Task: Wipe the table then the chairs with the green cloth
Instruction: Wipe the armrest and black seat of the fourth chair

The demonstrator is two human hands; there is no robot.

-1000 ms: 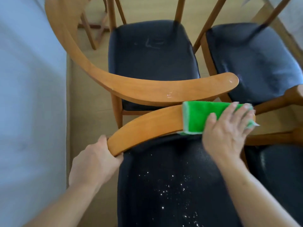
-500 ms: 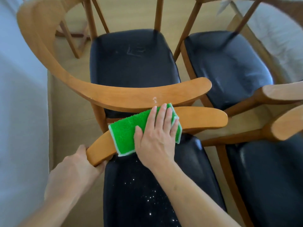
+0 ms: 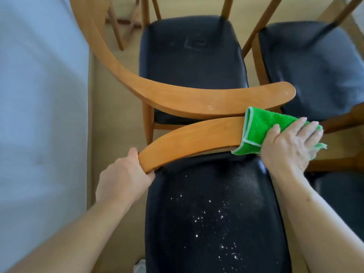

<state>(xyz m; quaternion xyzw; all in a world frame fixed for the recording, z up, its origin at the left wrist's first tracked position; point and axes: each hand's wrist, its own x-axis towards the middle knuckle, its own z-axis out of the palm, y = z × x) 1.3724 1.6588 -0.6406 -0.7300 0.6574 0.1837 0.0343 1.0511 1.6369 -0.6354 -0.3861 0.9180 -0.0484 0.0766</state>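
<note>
A person's right hand (image 3: 291, 144) presses the green cloth (image 3: 260, 131) over the right end of the nearest chair's curved wooden backrest (image 3: 189, 140), fingers laid across the cloth, which wraps the rail. The left hand (image 3: 122, 178) grips the backrest's left end, fingers curled beneath the wood. Below the rail, the chair's black seat (image 3: 212, 213) is flecked with white specks. A second chair (image 3: 189, 62) with a matching black cushion stands just beyond, its backrest almost touching the first, and a third chair (image 3: 315, 66) stands at upper right on the pale wooden floor (image 3: 110, 107).
</note>
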